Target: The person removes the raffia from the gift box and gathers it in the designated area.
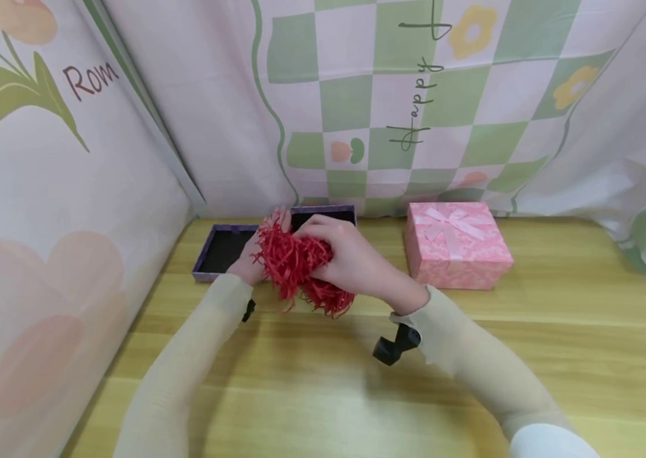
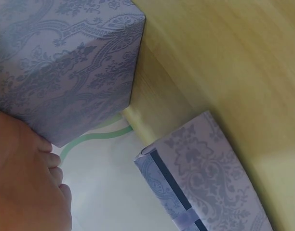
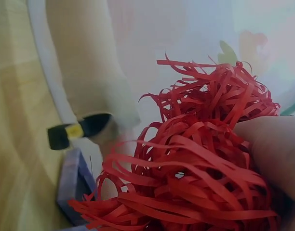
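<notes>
My right hand (image 1: 351, 254) grips a loose bunch of red shredded paper (image 1: 294, 261) in front of a purple patterned box (image 1: 323, 208) with a dark inside. In the right wrist view, curly strips of the shredded paper (image 3: 195, 168) spill out past the fingers. My left hand (image 1: 250, 257) is at the left side of the box, its fingers partly hidden behind the paper. The left wrist view has this hand (image 2: 32, 178) beside the box's patterned wall (image 2: 75, 67), fingers extended. A shallow purple lid (image 1: 222, 251) lies dark side up, left of the box.
A pink gift box (image 1: 457, 248) with a ribbon bow stands at the right rear of the wooden table (image 1: 311, 394). Printed cloth (image 1: 346, 102) hangs along the table's back and left sides. Black wrist cameras (image 1: 396, 343) sit below both sleeves.
</notes>
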The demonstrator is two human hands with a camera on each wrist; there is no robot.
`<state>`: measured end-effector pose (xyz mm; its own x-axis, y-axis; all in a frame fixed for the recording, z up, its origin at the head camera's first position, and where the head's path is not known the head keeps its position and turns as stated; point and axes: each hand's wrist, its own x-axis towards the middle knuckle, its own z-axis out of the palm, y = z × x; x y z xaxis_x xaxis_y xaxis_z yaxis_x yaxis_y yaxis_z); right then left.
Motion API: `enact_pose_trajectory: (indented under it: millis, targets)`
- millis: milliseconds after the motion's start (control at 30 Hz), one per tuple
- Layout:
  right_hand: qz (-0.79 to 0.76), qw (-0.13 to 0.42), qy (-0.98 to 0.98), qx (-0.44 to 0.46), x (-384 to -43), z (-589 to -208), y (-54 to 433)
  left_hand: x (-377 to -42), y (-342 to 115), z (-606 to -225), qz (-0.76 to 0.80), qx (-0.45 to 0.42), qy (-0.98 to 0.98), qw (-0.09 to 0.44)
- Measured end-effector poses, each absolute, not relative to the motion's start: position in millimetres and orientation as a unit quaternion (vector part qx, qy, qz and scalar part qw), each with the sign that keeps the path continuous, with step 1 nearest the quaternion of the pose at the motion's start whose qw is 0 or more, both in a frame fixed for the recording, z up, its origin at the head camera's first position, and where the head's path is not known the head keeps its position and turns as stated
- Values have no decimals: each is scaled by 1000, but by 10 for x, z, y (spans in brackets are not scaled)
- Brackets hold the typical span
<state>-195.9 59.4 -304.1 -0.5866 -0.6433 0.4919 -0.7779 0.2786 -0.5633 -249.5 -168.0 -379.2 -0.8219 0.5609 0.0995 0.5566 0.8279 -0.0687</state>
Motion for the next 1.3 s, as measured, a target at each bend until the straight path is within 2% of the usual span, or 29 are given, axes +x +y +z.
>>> enact_pose_trajectory:
  millis: [200,433,733,1067,1300]
  targets:
    - [381,56,-790,478,-1781,-3184,586,-2647,-1606,-3878,-56,-233,-971,0]
    - [338,-9,-807,485,-1652,-3525,584,-2710,-1530,-3868,-78,-170,-981,-46]
    - [312,-74,-834,449,-1682,-4030,474,-2678,-1538,-3845,-88,-174,-980,-42]
    - [295,-96,-854,418,-1702,-4206,385,-2705,-1533,-3870,-86,-170,-980,-48]
    - [311,-112,-850,409,-1728,-4164,442,-2686,-1526,-3871,-84,-174,-980,-48]
